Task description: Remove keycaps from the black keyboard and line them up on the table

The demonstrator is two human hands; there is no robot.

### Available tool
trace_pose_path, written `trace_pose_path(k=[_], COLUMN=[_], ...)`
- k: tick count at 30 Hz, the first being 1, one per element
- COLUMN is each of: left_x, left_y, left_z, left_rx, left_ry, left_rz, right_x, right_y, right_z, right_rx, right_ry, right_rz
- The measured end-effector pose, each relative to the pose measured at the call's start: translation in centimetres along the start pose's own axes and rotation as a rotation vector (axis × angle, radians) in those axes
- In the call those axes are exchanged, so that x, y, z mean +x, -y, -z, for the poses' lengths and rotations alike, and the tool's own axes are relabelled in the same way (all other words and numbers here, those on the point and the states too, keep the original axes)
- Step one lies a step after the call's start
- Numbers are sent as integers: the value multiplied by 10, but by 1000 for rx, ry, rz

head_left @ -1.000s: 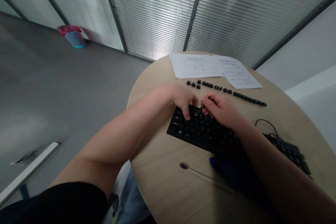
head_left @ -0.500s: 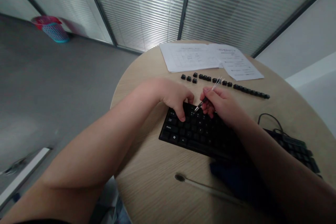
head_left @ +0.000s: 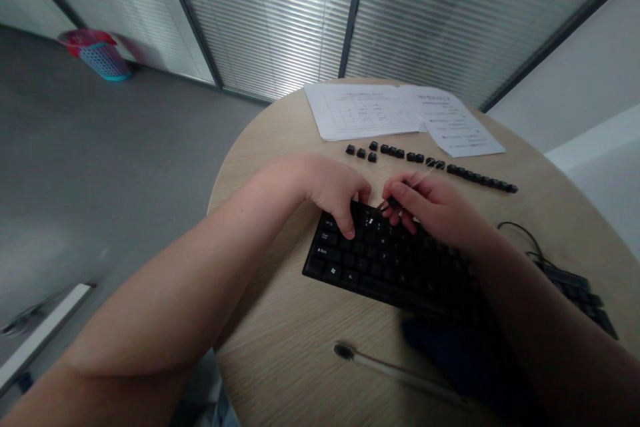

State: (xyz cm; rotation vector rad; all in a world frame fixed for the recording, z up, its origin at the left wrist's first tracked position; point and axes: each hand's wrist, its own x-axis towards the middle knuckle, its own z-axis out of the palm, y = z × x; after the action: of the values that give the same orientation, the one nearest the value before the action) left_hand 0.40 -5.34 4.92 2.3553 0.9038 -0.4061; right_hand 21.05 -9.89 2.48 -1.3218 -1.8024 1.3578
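Observation:
The black keyboard (head_left: 367, 265) lies at a slant on the round wooden table. My left hand (head_left: 334, 188) grips its far left edge, thumb pressed on the keys and fingers bent behind the edge. My right hand (head_left: 431, 205) is closed round a slim keycap puller (head_left: 397, 197) above the top row of keys. Thin wires stick out from the puller's upper end; its lower tip is dark and partly covered by my fingers. Black keycaps (head_left: 393, 151) lie in a broken line beyond both hands. My right forearm hides the keyboard's right part.
Printed papers (head_left: 365, 113) lie at the table's far side. Nearer me are a toothbrush-like brush (head_left: 395, 370) and a dark blue cloth (head_left: 440, 347). A second black keyed device (head_left: 583, 290) with a cable (head_left: 525, 230) sits at right. A basket (head_left: 103, 57) stands on the floor.
My right hand has shifted slightly right and down, and the puller has tilted, its tip rising off the keys towards the keyboard's far edge. My left hand keeps its hold.

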Motion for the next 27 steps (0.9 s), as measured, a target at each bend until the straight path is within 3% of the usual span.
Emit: trace_pose_path(k=[19,27], left_x=[0,1], left_y=[-1,0], left_z=[-3,-2], left_rx=[-84,-101], left_ry=[-31,-16], left_rz=[-41,-85], right_x=[-19,-21], right_y=[23,23], right_z=[-5,-15], right_rx=[-605,-695], right_ry=[43,4], right_rz=[269,322])
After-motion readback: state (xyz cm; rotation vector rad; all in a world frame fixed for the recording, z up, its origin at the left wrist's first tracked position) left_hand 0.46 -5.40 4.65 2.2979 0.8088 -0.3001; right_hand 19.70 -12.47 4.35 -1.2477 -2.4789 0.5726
